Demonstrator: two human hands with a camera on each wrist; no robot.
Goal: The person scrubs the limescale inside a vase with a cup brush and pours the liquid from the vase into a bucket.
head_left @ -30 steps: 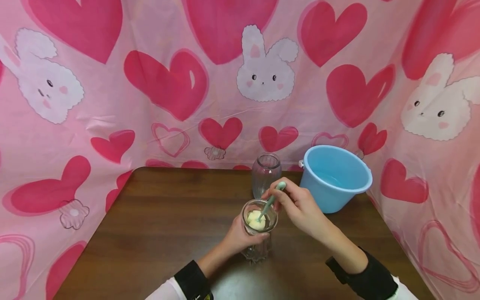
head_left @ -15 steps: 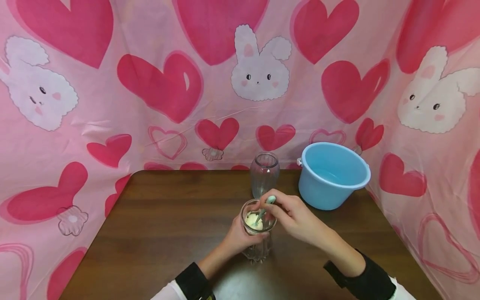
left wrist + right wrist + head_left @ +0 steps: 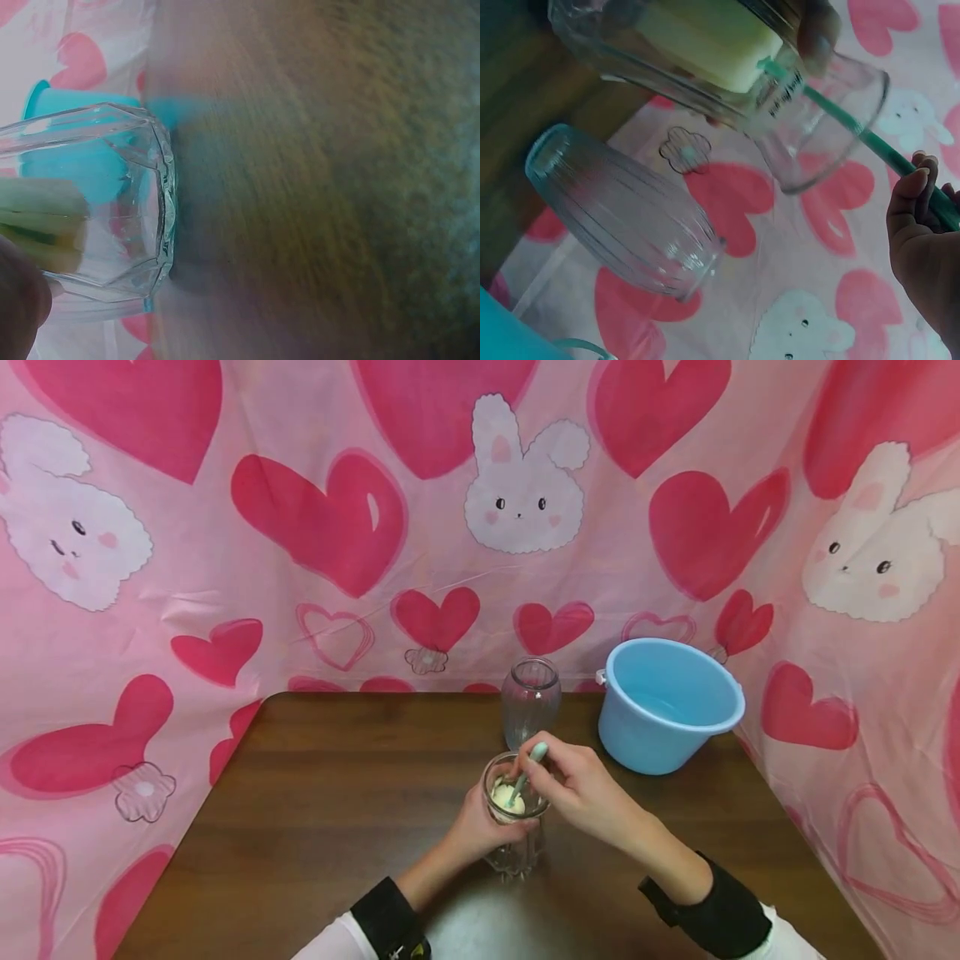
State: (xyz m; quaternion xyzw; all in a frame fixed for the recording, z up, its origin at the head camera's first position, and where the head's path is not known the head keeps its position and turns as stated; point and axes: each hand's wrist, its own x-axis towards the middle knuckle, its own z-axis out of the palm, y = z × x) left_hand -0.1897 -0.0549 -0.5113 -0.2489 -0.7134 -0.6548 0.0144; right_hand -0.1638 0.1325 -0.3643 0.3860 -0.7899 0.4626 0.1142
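Note:
My left hand grips a clear glass vase around its neck, below the flared rim, with the mouth facing up. In the right wrist view, the vase's faceted body shows the pale yellow head of a sponge bottle brush inside. My right hand pinches the brush's thin green handle near its end, just outside the mouth. Through the glass in the left wrist view, the sponge head appears within the body, and part of my left hand shows at the edge.
A second clear ribbed glass vase stands behind my hands on the brown wooden table. To its right is a light blue bucket. A pink cloth with hearts and rabbits hangs behind and at both sides.
My right hand has moved down and left toward the vase mouth, and the brush has sunk deeper inside. My left hand keeps its grip on the vase in nearly the same place.

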